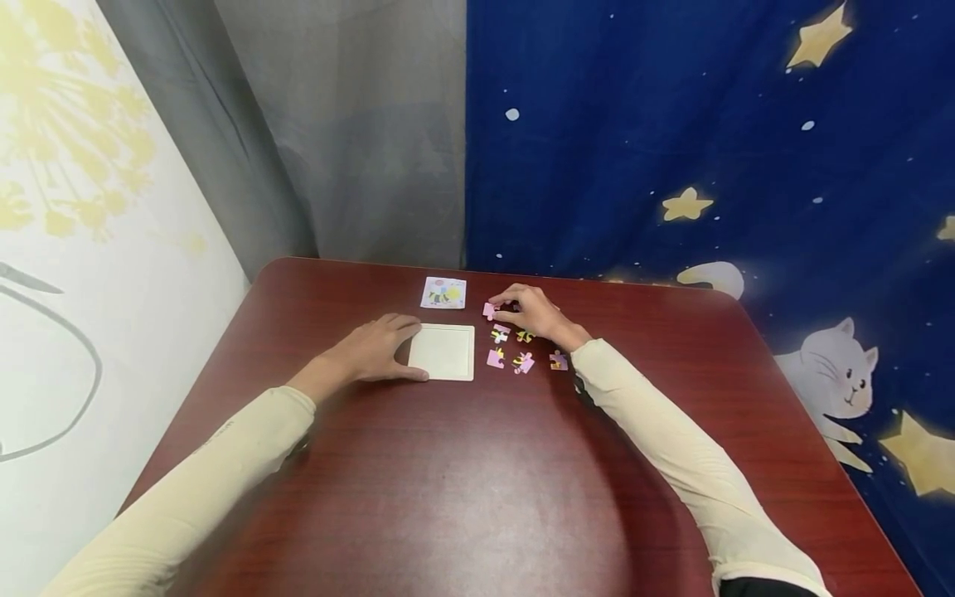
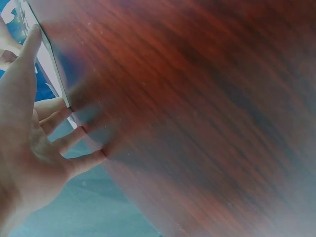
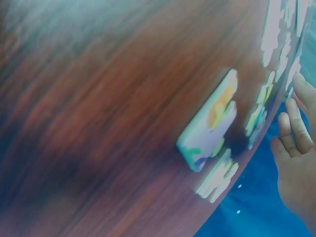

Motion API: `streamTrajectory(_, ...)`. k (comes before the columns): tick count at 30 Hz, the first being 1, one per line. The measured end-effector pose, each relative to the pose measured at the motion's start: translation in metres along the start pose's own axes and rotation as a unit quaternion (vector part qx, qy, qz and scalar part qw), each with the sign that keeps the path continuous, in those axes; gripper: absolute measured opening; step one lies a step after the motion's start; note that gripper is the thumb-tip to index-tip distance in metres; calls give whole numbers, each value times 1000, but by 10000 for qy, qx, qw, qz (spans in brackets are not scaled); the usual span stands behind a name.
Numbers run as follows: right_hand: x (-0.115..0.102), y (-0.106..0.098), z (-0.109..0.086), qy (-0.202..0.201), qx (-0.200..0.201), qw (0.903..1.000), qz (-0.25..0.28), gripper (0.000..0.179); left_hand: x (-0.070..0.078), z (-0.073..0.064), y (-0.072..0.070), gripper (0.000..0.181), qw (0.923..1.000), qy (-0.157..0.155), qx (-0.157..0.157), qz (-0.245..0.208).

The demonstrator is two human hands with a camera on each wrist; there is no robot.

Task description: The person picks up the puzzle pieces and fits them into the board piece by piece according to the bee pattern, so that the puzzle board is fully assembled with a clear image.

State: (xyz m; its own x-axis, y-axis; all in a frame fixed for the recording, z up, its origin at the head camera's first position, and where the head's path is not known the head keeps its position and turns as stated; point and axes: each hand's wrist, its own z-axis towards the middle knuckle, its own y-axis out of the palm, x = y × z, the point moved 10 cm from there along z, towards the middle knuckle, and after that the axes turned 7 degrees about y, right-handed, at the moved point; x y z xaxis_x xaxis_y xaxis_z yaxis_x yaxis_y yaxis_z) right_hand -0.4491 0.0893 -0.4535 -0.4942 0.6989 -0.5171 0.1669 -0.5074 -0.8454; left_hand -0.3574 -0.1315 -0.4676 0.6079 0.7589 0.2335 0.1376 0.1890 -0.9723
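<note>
A shallow white puzzle tray [image 1: 442, 352] lies on the table. My left hand [image 1: 379, 348] holds it at the left side, thumb along the near edge and fingers at the far left corner. In the left wrist view the left hand [image 2: 34, 138] has its thumb against the tray's edge and its other fingertips on the tabletop. My right hand [image 1: 539, 315] pinches a pink puzzle piece [image 1: 489, 311] between thumb and fingers. Around it lie loose pieces, among them a pink-and-yellow piece [image 1: 496, 357], a bee-patterned piece [image 1: 524, 362] and a purple piece [image 1: 559, 361].
A small picture card [image 1: 443, 293] with a bee on it lies behind the tray. The dark red table [image 1: 462, 464] meets a grey and blue curtain [image 1: 597, 166] at the back and a white wall [image 1: 89, 290] on the left.
</note>
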Motion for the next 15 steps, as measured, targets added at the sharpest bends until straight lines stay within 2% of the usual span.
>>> streamTrajectory(15, -36, 15, 0, -375, -165, 9991, 73, 27, -3, 2, 1, 109, 10000, -49, 10, -20)
